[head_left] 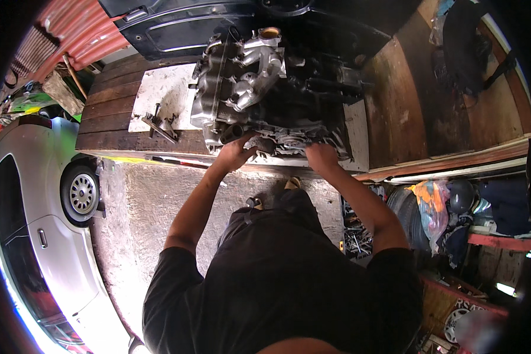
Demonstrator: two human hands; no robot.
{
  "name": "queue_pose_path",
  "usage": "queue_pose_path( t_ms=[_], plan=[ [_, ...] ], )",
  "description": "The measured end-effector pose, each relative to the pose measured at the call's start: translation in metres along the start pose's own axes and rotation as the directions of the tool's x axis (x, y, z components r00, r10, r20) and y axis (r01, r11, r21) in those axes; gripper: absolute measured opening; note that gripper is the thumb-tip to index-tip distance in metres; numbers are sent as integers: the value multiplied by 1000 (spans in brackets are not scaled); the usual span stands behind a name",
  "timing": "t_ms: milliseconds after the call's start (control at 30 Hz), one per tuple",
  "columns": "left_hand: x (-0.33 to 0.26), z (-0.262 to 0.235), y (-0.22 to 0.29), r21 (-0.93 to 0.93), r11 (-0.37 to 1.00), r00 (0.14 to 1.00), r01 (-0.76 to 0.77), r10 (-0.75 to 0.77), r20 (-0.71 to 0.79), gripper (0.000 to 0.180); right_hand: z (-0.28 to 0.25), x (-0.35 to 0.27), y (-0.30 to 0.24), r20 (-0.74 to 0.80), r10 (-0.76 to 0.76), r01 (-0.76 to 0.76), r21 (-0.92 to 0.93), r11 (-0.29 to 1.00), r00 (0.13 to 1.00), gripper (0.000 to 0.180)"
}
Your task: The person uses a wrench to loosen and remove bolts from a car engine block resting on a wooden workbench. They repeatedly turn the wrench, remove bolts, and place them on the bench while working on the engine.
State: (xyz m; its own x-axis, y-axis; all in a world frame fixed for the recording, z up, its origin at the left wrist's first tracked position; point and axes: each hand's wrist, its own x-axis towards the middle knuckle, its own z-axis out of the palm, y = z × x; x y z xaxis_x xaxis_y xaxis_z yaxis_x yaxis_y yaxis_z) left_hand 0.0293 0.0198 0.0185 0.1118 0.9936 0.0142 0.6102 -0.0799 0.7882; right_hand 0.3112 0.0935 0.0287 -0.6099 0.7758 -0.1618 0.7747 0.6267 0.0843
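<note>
Engine (274,115) is resting atop the wooden workbench (109,109), its silver manifold (253,87) facing upward. The left hand (235,156) is reaching the near edge beside a dark cylindrical part (232,134), its thumb standing apart from the forefinger; the right hand (323,157) is reaching that edge farther right, its fingertips being indistinct. The view is not showing whether either hand is pinching anything.
</note>
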Motion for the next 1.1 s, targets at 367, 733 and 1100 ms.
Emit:
queue_pose_path(
  t_ms=[367, 733, 1100],
  plan=[
    [1, 0, -5, 21, 1000, 1000, -5, 4, 27, 41, 3, -28, 7, 43, 202, -205, 323, 924, 978, 20],
    [0, -1, -7, 68, 997, 998, -49, 47, 35, 41, 162, -36, -12, 320, 370, -328, 944, -43, 872, 24],
    [2, -8, 8, 28, 995, 989, 97, -99, 106, 43, 220, -11, -43, 299, 478, -288, 953, -98, 826, 27]
  ],
)
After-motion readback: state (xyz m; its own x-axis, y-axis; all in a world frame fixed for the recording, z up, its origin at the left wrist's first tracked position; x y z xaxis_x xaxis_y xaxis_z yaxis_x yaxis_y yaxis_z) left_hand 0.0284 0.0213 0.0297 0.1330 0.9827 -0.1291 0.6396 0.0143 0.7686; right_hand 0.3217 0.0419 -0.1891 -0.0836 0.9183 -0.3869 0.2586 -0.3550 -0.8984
